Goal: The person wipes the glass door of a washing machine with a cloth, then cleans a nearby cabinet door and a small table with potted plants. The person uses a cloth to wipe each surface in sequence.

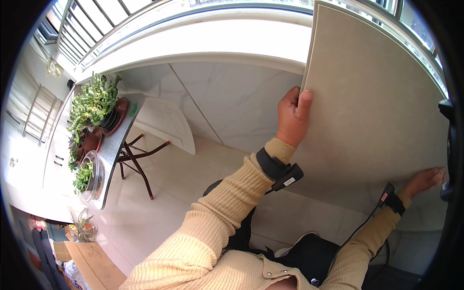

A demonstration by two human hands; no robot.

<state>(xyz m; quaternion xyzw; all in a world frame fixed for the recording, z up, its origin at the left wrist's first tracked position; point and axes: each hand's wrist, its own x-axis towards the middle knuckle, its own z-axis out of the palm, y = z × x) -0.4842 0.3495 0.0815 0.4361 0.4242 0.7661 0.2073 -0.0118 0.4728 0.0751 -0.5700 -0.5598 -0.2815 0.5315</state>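
Observation:
A large flat beige panel stands upright on my right, its top reaching past the windowsill. My left hand grips its left edge, the thumb on the near face and the fingers behind. Low on the right, my right hand is at the panel's face near the rim of the picture. Something pale and pinkish shows at its fingertips, too blurred to name. Each wrist wears a black strap with a small black device, the left device and the right device.
On the left, a folding table carries potted succulents and a clear bowl with green plants. A white board leans against the wall behind it. A cardboard box and a spiky potted plant stand lower left.

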